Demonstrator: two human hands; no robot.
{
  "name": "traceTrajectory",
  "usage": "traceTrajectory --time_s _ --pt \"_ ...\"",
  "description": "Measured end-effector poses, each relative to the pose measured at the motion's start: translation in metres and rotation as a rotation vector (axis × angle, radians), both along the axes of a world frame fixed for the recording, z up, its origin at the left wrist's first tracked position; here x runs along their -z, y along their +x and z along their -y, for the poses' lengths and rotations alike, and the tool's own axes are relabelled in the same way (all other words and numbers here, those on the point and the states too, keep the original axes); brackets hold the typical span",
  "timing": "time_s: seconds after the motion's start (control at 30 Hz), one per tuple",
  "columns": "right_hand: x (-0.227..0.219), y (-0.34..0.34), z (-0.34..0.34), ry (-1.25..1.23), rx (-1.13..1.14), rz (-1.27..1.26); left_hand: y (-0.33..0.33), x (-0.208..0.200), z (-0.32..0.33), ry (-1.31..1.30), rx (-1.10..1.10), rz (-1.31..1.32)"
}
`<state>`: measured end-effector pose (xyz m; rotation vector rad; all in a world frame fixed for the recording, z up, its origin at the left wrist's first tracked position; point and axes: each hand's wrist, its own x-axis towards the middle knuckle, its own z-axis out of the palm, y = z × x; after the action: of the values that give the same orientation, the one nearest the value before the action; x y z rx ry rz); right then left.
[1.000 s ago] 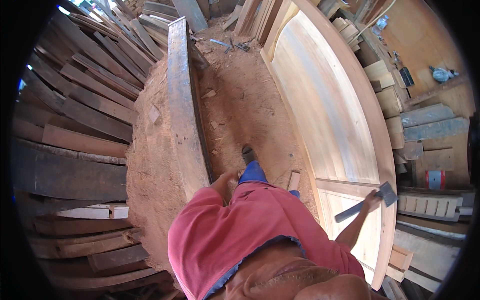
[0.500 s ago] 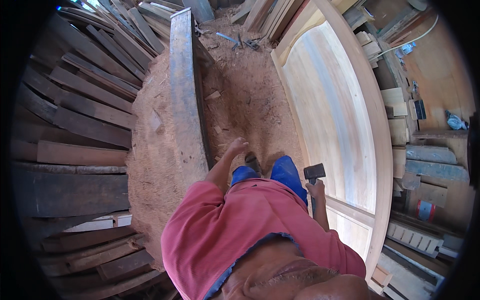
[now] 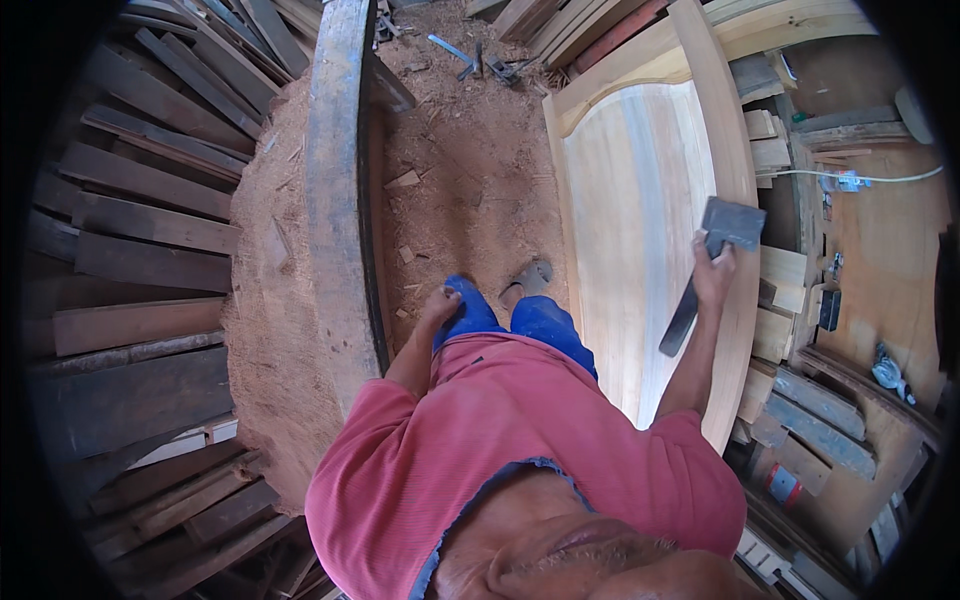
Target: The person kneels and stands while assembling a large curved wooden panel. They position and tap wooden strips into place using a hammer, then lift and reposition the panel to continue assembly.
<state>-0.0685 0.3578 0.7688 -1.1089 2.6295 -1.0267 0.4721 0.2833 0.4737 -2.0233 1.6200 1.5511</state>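
My right hand (image 3: 712, 268) is closed round a dark mallet (image 3: 735, 224), close beneath its broad block head. The handle slants down from my fist, and the head is raised over the frame edge of a large pale wooden door (image 3: 610, 190). This door has a curved panel top and a grey streak down its panel. My left hand (image 3: 440, 304) hangs by my blue trouser leg with its fingers curled in and nothing visible in them. It is between the leg and a long worn wooden beam (image 3: 340, 180).
Sawdust and wood scraps cover the floor (image 3: 470, 200). Several dark planks (image 3: 150, 222) are stacked on the left. At the far end lie a blue-handled tool (image 3: 452, 50) and a hand plane (image 3: 503, 70). On the right are wood offcuts (image 3: 785, 275) and a white cable (image 3: 880, 178).
My right hand has lifted the mallet from beside my leg up and right over the door. My left hand has drawn back to my thigh. A foot has stepped forward, and the view has shifted.
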Motion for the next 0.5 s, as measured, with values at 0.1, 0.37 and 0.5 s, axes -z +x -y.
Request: traceTrajectory --time_s 0.1,0.37,0.5 --pt "-0.016 -0.065 0.035 0.077 0.131 -0.064 -0.013 -0.003 0.042 0.065 -0.241 -0.192" --pt "0.022 -0.156 0.076 -0.08 0.366 -0.15 -0.026 0.025 0.115 0.124 0.201 -0.043" --pt "0.036 -0.167 0.085 0.113 0.579 -0.205 -0.007 0.041 0.168 0.23 0.116 -0.106"
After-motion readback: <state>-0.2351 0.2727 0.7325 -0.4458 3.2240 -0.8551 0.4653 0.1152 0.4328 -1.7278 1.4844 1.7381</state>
